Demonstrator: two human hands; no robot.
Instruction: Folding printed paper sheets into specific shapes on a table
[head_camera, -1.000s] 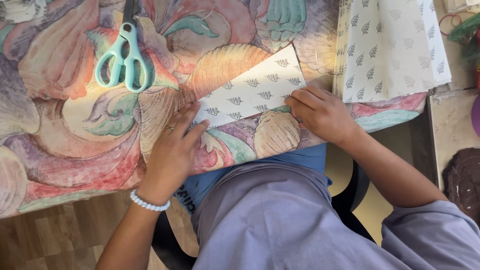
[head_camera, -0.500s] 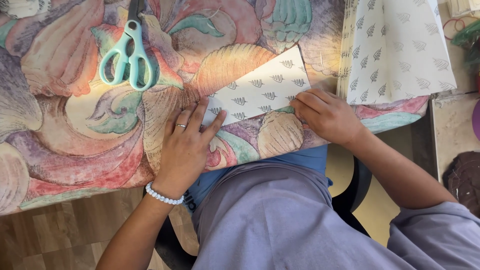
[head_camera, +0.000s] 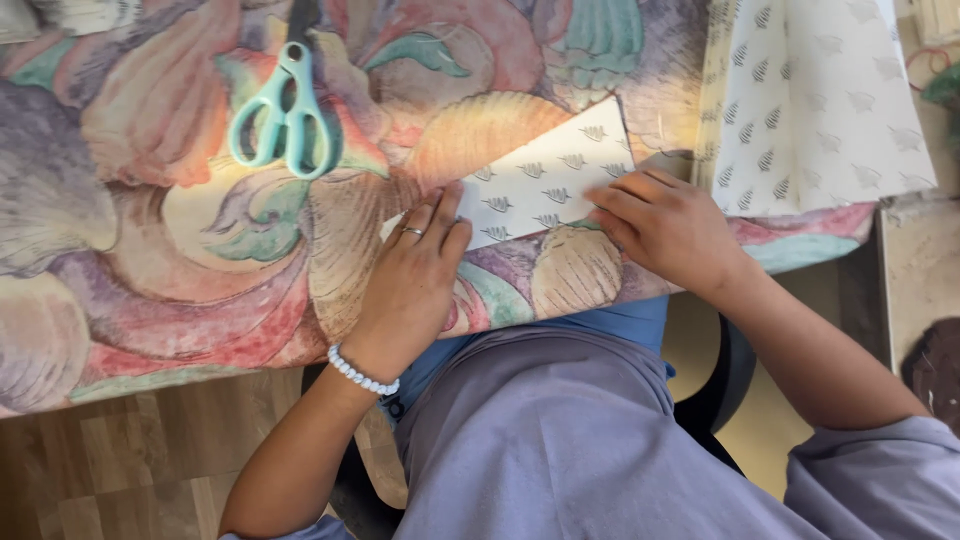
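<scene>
Folded patterned paper (head_camera: 545, 180) lies on the colourful tablecloth (head_camera: 150, 230) near the table's front edge, between both hands; left hand (head_camera: 415, 275) presses flat and open on its near-left end; right hand (head_camera: 665, 225) pins its right end with extended fingers, gripping nothing; firm, even pressure along the fold would likely sharpen the crease; teal scissors (head_camera: 285, 110) lie well apart, a larger patterned sheet (head_camera: 820, 100) at right.

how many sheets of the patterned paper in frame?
2. A small patterned sheet lies on the table under both hands: left hand on its left end, right hand on its right. A larger sheet lies at the table's upper right. More may be stacked beneath.
</scene>
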